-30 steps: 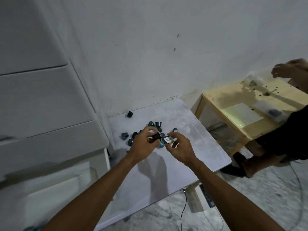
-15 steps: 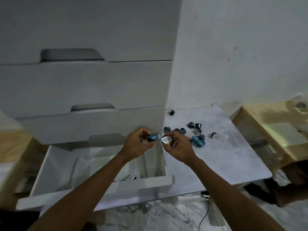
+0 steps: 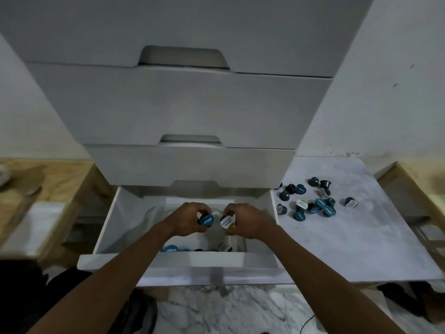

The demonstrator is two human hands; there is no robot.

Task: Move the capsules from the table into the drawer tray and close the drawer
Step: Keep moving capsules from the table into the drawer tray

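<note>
Marble-pattern floor [image 3: 240,307] nearest, both bare forearms reaching out over it.

Bottom drawer [image 3: 168,260] of the white cabinet [image 3: 183,104] is pulled out, front panel closest to the person. Just behind the front panel, a few capsules already lie in the drawer tray [image 3: 238,244]: a blue-lidded one [image 3: 172,249] near the middle of the front edge, a dark one with a white lid [image 3: 225,247] to its right. Whether there are more in there I can't tell, the arms block it. Something pale and crumpled, maybe a liner, sits along the drawer's left side; too blurred to call.

Both hands hang over the middle of the open drawer, close together but apart. Left hand [image 3: 190,219] has fingers curled around a blue capsule [image 3: 206,220], blue lid facing the person. Right hand [image 3: 245,220] pinches a white-lidded capsule [image 3: 227,222], lid also turned this way. Both capsules are above the tray, not in it.

To the right of the drawer, the grey table [image 3: 349,242] butts up against the cabinet side. Loose capsules [image 3: 313,201] are scattered over its far-left part, near the cabinet; most are clustered and touching, and one [image 3: 350,202] lies a bit to the right of the group. Mix of blue lids, white lids and dark bodies, some tipped on their sides.

The upper three drawers are closed. Wooden benches [image 3: 60,179] flank both sides, against a white wall [image 3: 397,80].
</note>
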